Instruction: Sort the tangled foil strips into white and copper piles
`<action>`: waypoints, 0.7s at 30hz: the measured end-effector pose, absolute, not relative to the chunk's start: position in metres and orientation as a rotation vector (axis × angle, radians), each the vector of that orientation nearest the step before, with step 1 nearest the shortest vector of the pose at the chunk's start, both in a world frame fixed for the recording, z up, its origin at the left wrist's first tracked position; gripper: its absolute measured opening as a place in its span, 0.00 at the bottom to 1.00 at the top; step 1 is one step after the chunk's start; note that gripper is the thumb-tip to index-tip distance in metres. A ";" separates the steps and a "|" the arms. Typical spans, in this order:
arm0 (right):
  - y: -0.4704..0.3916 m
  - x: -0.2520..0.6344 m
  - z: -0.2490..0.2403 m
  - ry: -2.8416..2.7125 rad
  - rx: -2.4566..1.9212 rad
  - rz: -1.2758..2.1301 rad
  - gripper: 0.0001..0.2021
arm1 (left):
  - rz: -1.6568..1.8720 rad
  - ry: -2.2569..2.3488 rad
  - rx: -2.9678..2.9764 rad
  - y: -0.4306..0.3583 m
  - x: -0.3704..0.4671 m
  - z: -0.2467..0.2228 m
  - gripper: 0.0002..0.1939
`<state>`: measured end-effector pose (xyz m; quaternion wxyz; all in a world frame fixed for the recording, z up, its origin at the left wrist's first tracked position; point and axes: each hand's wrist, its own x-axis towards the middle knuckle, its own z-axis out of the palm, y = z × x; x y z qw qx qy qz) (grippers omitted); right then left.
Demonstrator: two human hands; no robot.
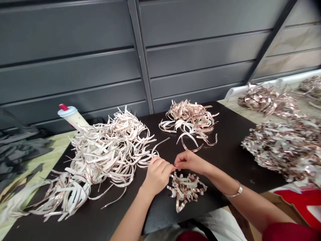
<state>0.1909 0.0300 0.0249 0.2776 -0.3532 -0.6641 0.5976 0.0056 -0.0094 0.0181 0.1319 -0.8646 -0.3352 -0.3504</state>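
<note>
My left hand (157, 175) is closed, fingers curled, with the thin end of a white and rose-gold strip showing between its fingertips. My right hand (192, 161) meets it there, thumb and forefinger pinched at the same spot. Just below the two hands, a small heap of short, crinkled rose-gold and white strips (187, 189) lies on the black table (165, 214). To the left spreads a big pile of long, curled white strips (105, 150). Beyond my hands sits a smaller pile of shiny rose-gold strips (192, 118).
A large mound of crinkled strips (283, 149) covers the table's right side, with another shiny bunch (268, 100) behind it. A pale cup with a red-tipped lid (72, 117) stands tilted at the back left. Dark grey scraps (22, 144) lie far left. A grey panelled wall (200, 43) closes the back.
</note>
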 end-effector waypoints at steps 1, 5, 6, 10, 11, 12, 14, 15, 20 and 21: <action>0.030 0.192 0.023 -1.686 -0.915 1.746 0.09 | -1.037 -0.929 -2.497 -0.012 0.007 0.017 0.07; 0.029 0.190 0.013 -1.356 -0.828 2.038 0.16 | -1.160 -0.771 -2.372 -0.023 0.008 0.018 0.04; 0.028 0.190 0.011 -1.289 -0.820 2.047 0.17 | -1.215 -0.757 -2.336 -0.025 0.007 0.019 0.04; 0.019 0.194 0.004 -1.367 -0.940 1.711 0.15 | -1.346 -0.943 -2.217 -0.014 -0.004 0.023 0.05; 0.014 0.196 0.001 -1.522 -0.994 1.548 0.14 | -1.298 -1.049 -2.202 -0.006 -0.008 0.021 0.05; 0.008 0.198 -0.002 -1.730 -1.032 1.375 0.13 | -1.219 -1.156 -2.193 0.003 -0.012 0.017 0.06; -0.004 0.204 -0.008 -2.145 -0.999 1.085 0.13 | -1.013 -1.380 -2.209 0.021 -0.022 0.005 0.07; -0.011 0.207 -0.011 -2.304 -0.955 0.996 0.14 | -0.929 -1.465 -2.216 0.029 -0.026 -0.002 0.08; -0.033 0.225 -0.011 -2.668 -0.876 0.932 0.20 | -0.799 -1.620 -2.309 0.042 -0.038 -0.018 0.20; -0.035 0.228 -0.009 -2.700 -0.865 0.931 0.22 | -0.828 -1.624 -2.322 0.039 -0.036 -0.013 0.21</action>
